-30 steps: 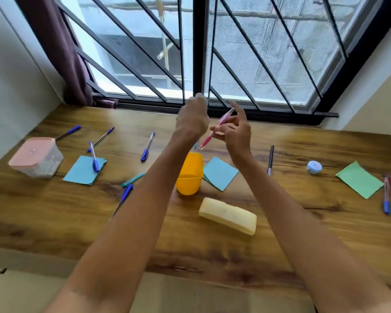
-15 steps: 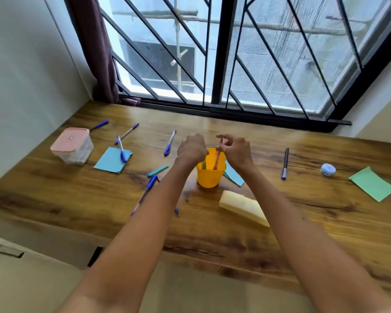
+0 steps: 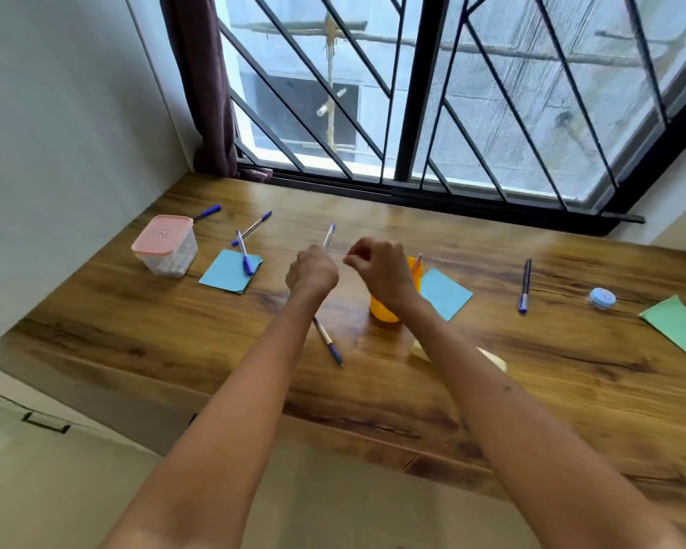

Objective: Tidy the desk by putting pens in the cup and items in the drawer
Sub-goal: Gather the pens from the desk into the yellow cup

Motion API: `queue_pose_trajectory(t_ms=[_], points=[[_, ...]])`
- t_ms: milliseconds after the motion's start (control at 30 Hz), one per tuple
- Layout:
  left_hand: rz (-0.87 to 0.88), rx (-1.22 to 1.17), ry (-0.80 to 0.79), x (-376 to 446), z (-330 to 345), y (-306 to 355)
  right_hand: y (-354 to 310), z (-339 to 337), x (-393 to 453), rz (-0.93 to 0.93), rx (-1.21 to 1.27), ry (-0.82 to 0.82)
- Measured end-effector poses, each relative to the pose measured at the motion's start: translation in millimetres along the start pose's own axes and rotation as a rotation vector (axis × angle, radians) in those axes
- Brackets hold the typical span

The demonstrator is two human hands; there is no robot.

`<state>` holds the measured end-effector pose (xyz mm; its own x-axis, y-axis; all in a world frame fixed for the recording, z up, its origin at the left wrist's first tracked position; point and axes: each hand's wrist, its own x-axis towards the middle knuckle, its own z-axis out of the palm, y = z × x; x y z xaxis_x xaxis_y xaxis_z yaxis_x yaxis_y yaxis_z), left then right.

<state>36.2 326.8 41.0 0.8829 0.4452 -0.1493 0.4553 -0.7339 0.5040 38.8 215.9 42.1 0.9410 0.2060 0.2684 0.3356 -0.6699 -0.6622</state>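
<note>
- The pink pen (image 3: 417, 262) that the right hand (image 3: 387, 277) was lowering half a second ago now stands in the orange cup (image 3: 381, 311), only its tip leaning out over the far rim. The hand has let go: its fingers are loosely curled with nothing between them.
- The left hand (image 3: 313, 271) has drifted left, away from the cup, and hangs in a loose fist near a blue-capped pen (image 3: 328, 235) lying beyond it. I cannot tell whether it is touching that pen, or whether it holds anything.
- So one pen is done, and I would guess the next pick is on the left side, where most of the stray pens lie.
- Still out on the desk (image 3: 175, 334): a clear-barrelled pen (image 3: 327, 341) near the front, one across the blue sticky pad (image 3: 230, 271), two more by the curtain corner, and a dark pen (image 3: 524, 285) to the right.
- The drawer items are untouched: a clear plastic tub with a pink snap lid (image 3: 163, 239), a small round blue tin (image 3: 601, 298), a green paper pad (image 3: 680, 324), and a pale rounded case (image 3: 494, 358) half hidden under the right forearm.
- The cup looks like smooth, glossy plastic; the desktop is slick wood-grain laminate, so round pens may roll.
</note>
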Motion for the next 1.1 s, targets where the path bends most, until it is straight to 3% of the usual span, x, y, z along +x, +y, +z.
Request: queue_pose_trajectory(t_ms=[100, 200, 300, 367, 633, 767, 900, 1000, 1100], points=[[0.002, -0.007, -0.008, 0, -2, -17, -2, 24, -9, 0.042, -0.049, -0.09], [-0.05, 0.168, -0.037, -4, 1, -40, -1, 42, -22, 0.115, -0.099, -0.275], [-0.089, 0.294, -0.083, -8, 19, -65, 1, 60, -36, 0.153, -0.313, -0.46], [-0.083, 0.322, -0.092, -10, 27, -72, 3, 70, -41, 0.175, -0.372, -0.497], [0.013, 0.157, -0.03, -4, 33, -68, 5, 75, -39, 0.311, -0.263, -0.409], [0.155, -0.182, 0.19, 2, 27, -52, -4, 55, -21, 0.324, -0.066, -0.263], [0.288, -0.638, 0.288, -5, 4, -14, -22, 14, 3, 0.249, 0.121, -0.089], [0.345, -0.815, 0.324, -11, -15, 19, -26, -21, 21, 0.23, 0.212, 0.043], [0.392, -0.831, 0.231, -10, -19, 45, -16, -51, 31, 0.249, 0.211, 0.165]])
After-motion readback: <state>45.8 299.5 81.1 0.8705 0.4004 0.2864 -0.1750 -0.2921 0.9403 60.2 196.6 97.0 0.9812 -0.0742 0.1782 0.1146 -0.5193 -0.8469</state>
